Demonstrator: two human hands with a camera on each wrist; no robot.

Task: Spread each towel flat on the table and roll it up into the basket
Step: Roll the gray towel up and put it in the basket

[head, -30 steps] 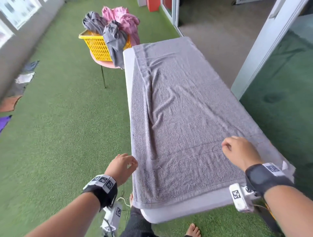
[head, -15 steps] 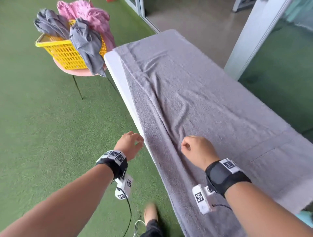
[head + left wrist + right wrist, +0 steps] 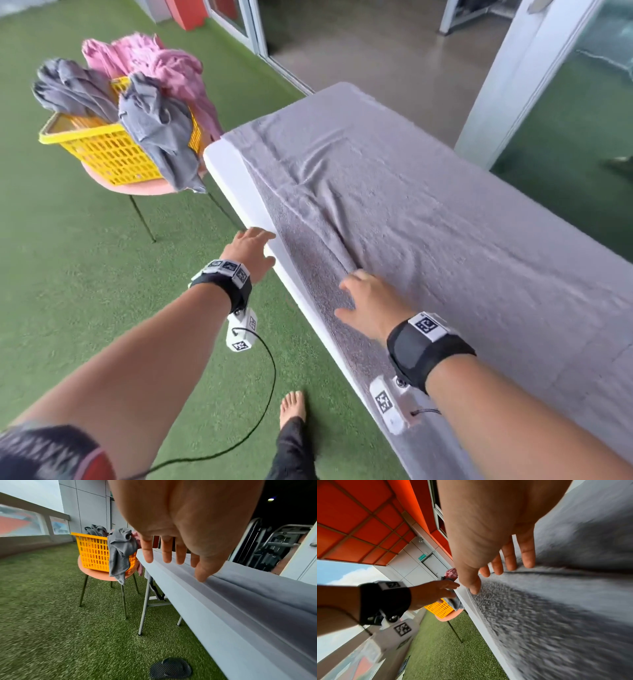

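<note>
hands (image 3: 308, 277) spread, towel (image 3: 428, 222) at table (image 3: 229, 171) edge

The grey towel (image 3: 428, 240) ran off the head view's right and bottom edges, so its near end was unseen. The right hand (image 3: 371, 303) covered part of a long fold. In the right wrist view the towel's pile was blurred. The yellow basket (image 3: 106, 150) was half buried under crumpled towels, its inside hidden. The left hand (image 3: 433, 593) blocked most of it there.
</note>
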